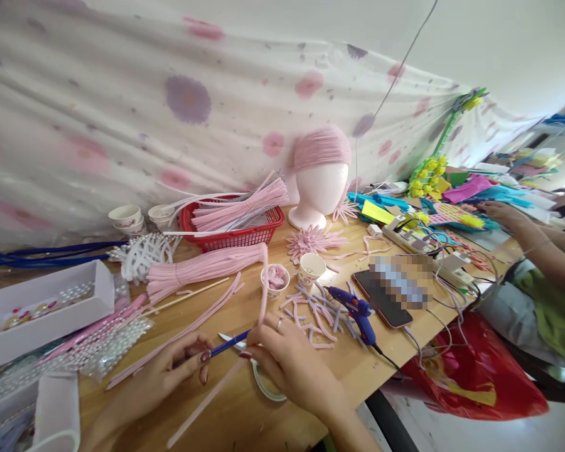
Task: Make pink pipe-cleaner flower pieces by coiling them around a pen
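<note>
My left hand (169, 376) rests on the wooden table (245, 414), its fingers pinched round the blue handle of a small knife or scissors (226, 343). My right hand (287, 361) is closed beside it, fingertips pinching a long pink pipe cleaner (264, 282) that rises from the blade and bends over near a pink bundle (202, 267). A ring shows on one right finger. A roll of tape (266, 389) lies partly under my right hand.
A blue glue gun (358, 314), a phone (381, 298), paper cups (311, 267), pink offcuts, a red basket (233, 229), a foam head (320, 182) and a white box (42, 304) crowd the table. Another person's arm (522, 232) reaches in at right.
</note>
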Demonstrator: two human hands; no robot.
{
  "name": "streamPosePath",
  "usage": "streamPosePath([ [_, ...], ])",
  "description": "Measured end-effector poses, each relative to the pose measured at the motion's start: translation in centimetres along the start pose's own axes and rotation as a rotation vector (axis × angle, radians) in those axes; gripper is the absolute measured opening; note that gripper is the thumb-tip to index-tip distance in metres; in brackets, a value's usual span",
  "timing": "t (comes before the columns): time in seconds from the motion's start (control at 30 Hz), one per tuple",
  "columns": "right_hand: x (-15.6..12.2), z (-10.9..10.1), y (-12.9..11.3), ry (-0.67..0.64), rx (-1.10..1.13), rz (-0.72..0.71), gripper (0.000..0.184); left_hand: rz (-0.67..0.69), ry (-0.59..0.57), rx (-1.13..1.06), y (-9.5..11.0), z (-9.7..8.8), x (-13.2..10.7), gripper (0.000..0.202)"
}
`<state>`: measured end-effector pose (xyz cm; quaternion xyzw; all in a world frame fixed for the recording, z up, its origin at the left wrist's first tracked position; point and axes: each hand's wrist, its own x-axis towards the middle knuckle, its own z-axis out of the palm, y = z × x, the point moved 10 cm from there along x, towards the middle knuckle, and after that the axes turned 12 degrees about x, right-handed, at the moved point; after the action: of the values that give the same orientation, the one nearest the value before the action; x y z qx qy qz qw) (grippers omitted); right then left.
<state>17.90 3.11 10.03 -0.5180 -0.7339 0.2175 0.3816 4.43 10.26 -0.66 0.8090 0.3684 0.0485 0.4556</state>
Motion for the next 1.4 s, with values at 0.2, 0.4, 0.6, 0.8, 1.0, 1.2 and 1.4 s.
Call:
streamPosePath([
  [0.2, 1.4, 3.2, -1.3, -0.197, -0.101, -0.112, 0.024, 0.023, -0.128, -0.065, 2.1, 1.2, -0.5, 0.037],
  [0.4, 1.4, 3.1, 0.0, -0.145, -0.129, 0.013, 0.015, 0.032, -0.181, -0.148, 1.9, 2.0, -0.7, 0.03],
  [0.6, 1.6, 3.3, 0.7, -0.181, -0.078, 0.094, 0.017, 0.053, -0.293, -0.432, 1.4, 3.2, -1.0, 0.03],
  [0.8, 2.1, 3.6, -0.2, -0.239, -0.034, 0.015, 0.025, -0.01, 0.052, -0.526, -1.0, -1.0, -0.4, 0.049],
  [1.0, 2.5, 5.5, -0.9, -0.206, -0.153, 0.005, 0.031, -0.173, 0.494, -0.675, -4.1, -3.8, -0.4, 0.057],
  [1.2, 2.3, 6.7, -1.4, -0.232, -0.277, -0.04, 0.007, -0.178, 0.463, -0.53, -3.5, -2.9, 0.0, 0.055],
  [1.4, 1.7, 5.7, 1.2, -0.324, -0.327, 0.209, 0.02, -0.212, 0.433, -0.271, -2.8, -3.1, 0.0, 0.052],
])
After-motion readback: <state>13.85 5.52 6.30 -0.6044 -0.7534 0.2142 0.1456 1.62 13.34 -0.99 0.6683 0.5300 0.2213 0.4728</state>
